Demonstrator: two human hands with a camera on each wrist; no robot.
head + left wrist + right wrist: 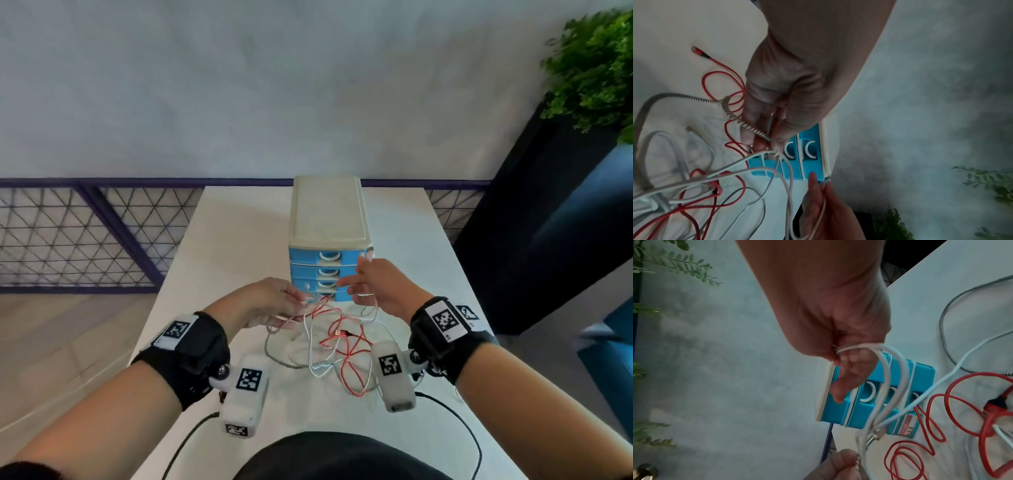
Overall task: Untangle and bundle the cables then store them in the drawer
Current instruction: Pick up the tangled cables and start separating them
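A tangle of red cable (346, 353), white cable (313, 356) and grey braided cable (274, 353) lies on the white table (239, 240) before a small drawer unit (327, 219) with blue drawers, all closed. My left hand (296, 303) is raised over the tangle's left side. In the left wrist view its fingertips (764, 144) pinch the grey braided cable (748, 126) and a white strand (756, 155). My right hand (351, 286) hovers near the drawer fronts, with loops of white cable (888, 369) hung over its curled fingers (846, 360).
The drawer unit stands at the table's middle back. A dark planter (534, 222) with a green plant (592, 68) stands right of the table, a purple mesh railing (68, 233) to the left. Black cords (455, 418) trail from the wrist cameras near the front edge.
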